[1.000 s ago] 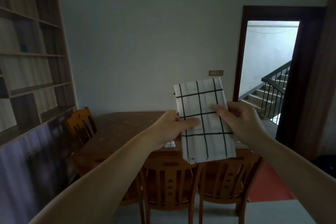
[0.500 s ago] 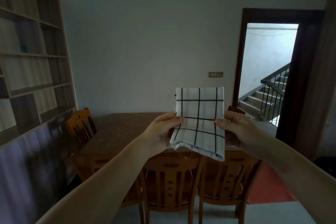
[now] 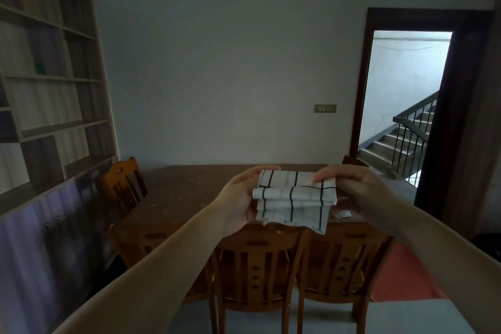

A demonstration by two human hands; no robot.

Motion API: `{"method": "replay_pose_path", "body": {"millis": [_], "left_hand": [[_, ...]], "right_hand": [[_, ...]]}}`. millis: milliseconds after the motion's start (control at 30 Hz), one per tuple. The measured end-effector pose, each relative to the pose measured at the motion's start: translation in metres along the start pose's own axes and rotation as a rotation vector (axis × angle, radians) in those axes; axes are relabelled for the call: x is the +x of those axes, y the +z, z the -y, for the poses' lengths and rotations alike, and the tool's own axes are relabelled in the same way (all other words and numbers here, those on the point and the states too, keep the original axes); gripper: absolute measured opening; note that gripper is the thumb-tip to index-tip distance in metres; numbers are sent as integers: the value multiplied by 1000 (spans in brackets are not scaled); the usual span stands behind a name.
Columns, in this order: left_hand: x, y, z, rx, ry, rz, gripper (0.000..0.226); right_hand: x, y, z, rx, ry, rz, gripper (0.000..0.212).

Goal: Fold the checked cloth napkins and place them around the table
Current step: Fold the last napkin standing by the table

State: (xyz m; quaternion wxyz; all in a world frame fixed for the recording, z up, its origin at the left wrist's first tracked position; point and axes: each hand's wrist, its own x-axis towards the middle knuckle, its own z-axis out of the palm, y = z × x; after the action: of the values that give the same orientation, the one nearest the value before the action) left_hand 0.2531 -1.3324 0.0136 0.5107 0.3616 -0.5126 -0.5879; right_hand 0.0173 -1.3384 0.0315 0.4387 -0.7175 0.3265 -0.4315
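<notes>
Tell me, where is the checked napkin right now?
In the head view the checked napkin sits mid-frame, folded and held in the air between the left hand and right hand, above the wooden table.

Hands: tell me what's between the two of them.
In the head view, the folded checked napkin spans the gap: left hand holds its left edge, right hand pinches its right.

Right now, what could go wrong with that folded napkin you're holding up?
The checked napkin is held in the air between the left hand and right hand, so its loose bottom layers could flop open. If either grip slackens, it might drop onto the chairs instead of the table.
</notes>
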Motion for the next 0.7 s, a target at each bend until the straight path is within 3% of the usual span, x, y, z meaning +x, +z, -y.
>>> {"method": "replay_pose_path", "body": {"millis": [233,333,367,533,700], "left_hand": [[-11,8,-1,171,-163,138,36],[-12,9,-3,231,-101,160,29],[-11,9,-3,250,-77,150,27],[-8,12,-2,398,11,116,24],[-6,22,2,212,-11,35,30]], "right_hand": [[0,0,2,-69,-82,-117,60],[-3,-2,2,-59,-107,-67,28],[-4,-5,-1,-46,-79,-42,26],[-7,-6,-2,-53,-80,-87,36],[-8,-5,2,-181,-189,-148,52]]}}
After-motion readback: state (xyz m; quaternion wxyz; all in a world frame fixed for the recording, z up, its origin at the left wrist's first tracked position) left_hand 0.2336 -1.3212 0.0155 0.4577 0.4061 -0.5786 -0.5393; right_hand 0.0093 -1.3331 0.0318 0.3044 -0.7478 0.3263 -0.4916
